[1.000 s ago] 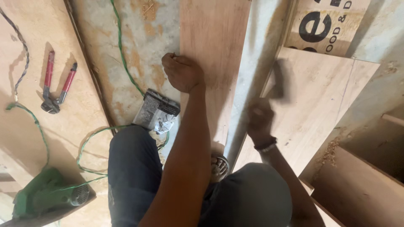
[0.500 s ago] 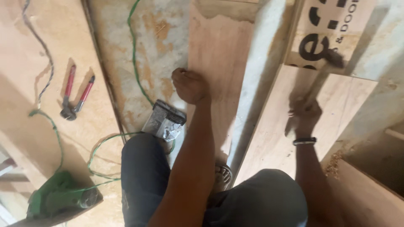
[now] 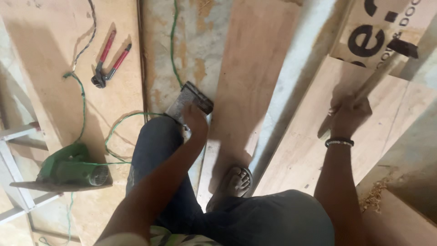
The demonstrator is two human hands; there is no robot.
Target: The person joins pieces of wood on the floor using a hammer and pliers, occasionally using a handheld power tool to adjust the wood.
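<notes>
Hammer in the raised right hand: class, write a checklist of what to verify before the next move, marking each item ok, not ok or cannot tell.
1. Right hand has a firm grip on the hammer handle: ok, fingers wrapped round it.
2. Left hand away from the hammer's reach: ok, it is down at the small grey box.
3. Plywood plank held steady: ok, sandalled foot stands on its end.
4. Nail in place: cannot tell, none visible.
5. Green cord off the plank: ok, it lies on the floor beside it.
6. Pincers and green power tool clear: ok, both lie far left.

One hammer (image 3: 387,64), one pincers (image 3: 108,61), one green power tool (image 3: 73,169), one metal box (image 3: 189,101).
</notes>
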